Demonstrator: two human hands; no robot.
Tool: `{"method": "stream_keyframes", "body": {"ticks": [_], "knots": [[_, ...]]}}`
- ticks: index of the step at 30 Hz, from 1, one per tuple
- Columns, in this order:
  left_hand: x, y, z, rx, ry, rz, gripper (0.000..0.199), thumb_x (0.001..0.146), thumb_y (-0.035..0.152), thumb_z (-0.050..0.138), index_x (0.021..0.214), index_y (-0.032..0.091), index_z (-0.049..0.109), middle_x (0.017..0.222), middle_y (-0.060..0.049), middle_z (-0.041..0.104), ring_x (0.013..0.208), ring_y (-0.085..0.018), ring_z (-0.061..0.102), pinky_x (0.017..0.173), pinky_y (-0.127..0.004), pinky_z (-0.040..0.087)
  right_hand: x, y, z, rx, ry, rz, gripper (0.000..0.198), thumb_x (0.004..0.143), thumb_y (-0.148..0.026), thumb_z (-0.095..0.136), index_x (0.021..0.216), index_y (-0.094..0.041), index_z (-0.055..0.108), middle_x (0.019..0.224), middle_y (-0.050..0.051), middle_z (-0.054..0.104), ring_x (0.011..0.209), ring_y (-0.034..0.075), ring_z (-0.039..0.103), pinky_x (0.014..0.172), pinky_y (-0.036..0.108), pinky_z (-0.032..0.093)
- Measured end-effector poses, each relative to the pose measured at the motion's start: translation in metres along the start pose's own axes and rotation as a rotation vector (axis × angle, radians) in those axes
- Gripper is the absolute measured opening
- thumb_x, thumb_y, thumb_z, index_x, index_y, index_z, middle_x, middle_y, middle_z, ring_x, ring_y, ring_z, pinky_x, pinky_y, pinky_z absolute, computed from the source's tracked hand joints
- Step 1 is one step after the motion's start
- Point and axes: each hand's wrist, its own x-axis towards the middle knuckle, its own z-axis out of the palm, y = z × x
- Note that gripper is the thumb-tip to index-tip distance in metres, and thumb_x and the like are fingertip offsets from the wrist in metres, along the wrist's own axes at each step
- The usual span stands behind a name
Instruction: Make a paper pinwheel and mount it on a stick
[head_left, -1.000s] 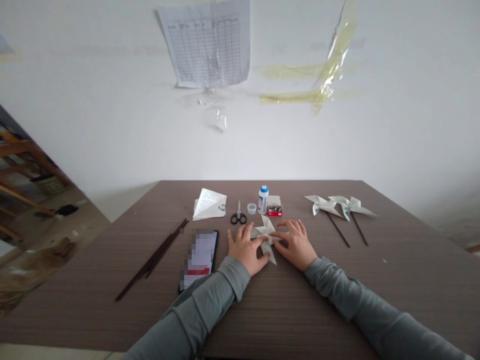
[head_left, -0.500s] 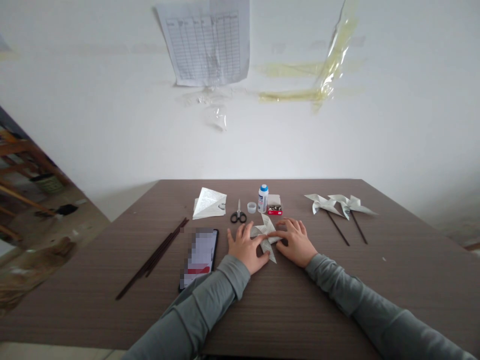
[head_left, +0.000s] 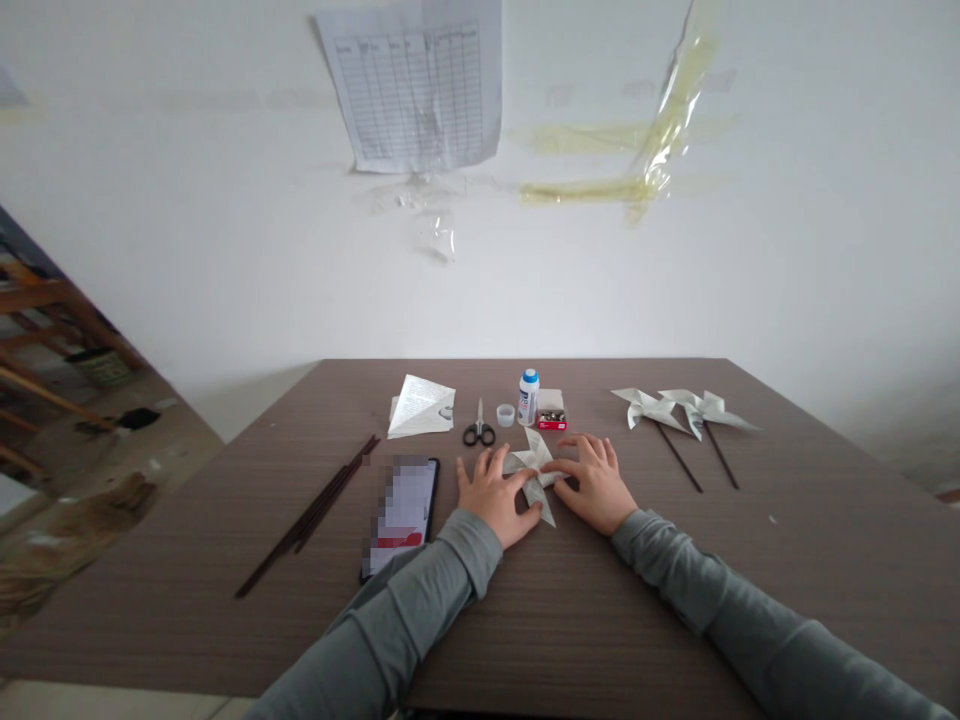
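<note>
Paper pinwheel (head_left: 537, 490) lies flat on the counter (head_left: 525, 620), under the fingers of both hands; the left hand (head_left: 491, 500) has its fingers spread wide, the right hand (head_left: 600, 492) has thumb and forefinger narrowly apart, pinching or not I can't tell. Beyond the fingers: scissors (head_left: 480, 427), bottle (head_left: 528, 402), box (head_left: 552, 424); left of them, a phone (head_left: 409, 510)

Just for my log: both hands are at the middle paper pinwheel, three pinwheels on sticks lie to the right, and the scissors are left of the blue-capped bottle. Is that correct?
Not quite: the head view shows two pinwheels on sticks to the right, not three. The left hand and right hand are at the middle paper pinwheel, scissors left of the bottle.
</note>
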Motion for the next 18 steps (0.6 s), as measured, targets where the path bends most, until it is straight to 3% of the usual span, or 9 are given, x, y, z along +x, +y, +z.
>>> {"method": "stream_keyframes", "body": {"ticks": [6,18], "knots": [[0.001,0.0,0.002,-0.016,0.025,-0.003,0.054,0.104,0.043,0.102,0.159,0.043,0.097,0.201,-0.014,0.064,0.185,-0.059,0.055,0.152,-0.102,0.032,-0.001,0.009,0.002,-0.002,-0.011,-0.04,0.033,0.111,-0.035,0.079,0.132,-0.044,0.103,0.17,0.012,0.08,0.171,0.048,0.061,0.148,0.096,0.037],[0.003,-0.005,0.007,-0.033,0.053,0.012,0.055,0.101,0.044,0.105,0.156,0.044,0.098,0.201,-0.012,0.063,0.184,-0.058,0.055,0.152,-0.1,0.033,0.0,-0.003,-0.001,-0.031,-0.01,0.011,0.031,0.11,-0.034,0.082,0.128,-0.044,0.105,0.162,0.013,0.084,0.17,0.048,0.062,0.147,0.094,0.04]]}}
